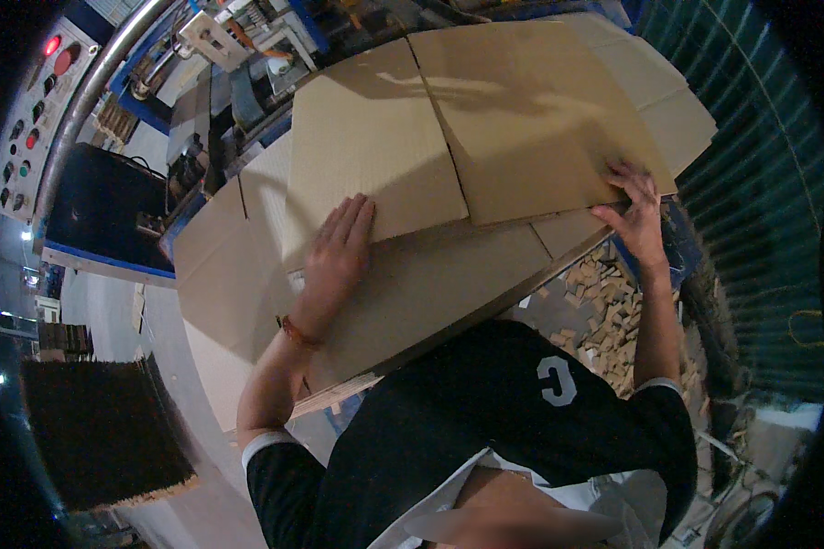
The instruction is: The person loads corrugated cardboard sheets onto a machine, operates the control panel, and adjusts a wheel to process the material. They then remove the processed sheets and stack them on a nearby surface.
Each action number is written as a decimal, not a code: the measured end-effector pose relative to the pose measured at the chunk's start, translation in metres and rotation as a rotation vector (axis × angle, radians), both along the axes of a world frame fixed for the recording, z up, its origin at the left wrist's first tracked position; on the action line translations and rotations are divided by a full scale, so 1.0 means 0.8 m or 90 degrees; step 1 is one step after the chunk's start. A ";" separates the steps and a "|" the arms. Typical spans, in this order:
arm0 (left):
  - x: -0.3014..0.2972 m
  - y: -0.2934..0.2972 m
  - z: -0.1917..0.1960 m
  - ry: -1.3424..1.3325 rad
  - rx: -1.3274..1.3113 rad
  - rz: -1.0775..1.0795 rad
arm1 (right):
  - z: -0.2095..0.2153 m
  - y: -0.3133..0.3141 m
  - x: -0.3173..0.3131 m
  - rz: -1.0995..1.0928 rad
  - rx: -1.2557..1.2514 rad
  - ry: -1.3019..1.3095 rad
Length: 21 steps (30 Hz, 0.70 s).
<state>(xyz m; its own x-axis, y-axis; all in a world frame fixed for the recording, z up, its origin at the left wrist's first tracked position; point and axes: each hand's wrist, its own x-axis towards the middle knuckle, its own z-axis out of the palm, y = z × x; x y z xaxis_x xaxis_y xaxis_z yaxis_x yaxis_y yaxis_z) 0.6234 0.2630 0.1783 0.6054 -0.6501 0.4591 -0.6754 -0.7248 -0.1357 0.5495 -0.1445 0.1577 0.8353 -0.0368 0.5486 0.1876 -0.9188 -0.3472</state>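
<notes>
A tan cardboard sheet (540,119) with a slit between its flaps lies on top of other cardboard sheets (430,302), fanned out across the machine's bed. My left hand (337,256) rests flat on the near left part of the top sheet, fingers together and stretched out. At the sheet's near right corner is my right hand (639,215), with the fingers spread over the surface and the thumb apart by the edge. Neither hand is closed around anything. The lower sheets reach close to my body, and their near edge shows several layers.
A control panel (41,128) with buttons and a lit red lamp stands at far left, beside a curved metal pipe (92,101). Machine parts (238,55) rise behind the sheets. Cardboard scraps (604,311) litter the floor; a dark stack (101,430) stands lower left. Green corrugated sheeting (751,183) borders the right.
</notes>
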 end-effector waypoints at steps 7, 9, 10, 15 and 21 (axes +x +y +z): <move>-0.077 0.020 0.023 0.104 -0.083 0.053 | 0.025 -0.006 -0.026 0.065 0.094 0.056; -0.091 0.029 0.025 0.098 -0.125 0.053 | 0.025 0.005 -0.032 0.053 0.036 0.052; -0.100 0.035 0.025 0.098 -0.136 0.064 | 0.025 0.012 -0.034 0.051 0.012 0.048; -0.128 0.063 0.022 0.108 -0.170 0.134 | 0.027 0.046 -0.031 0.137 0.000 0.042; -0.137 0.083 0.036 0.109 -0.192 0.166 | 0.039 0.071 -0.031 0.186 -0.155 0.051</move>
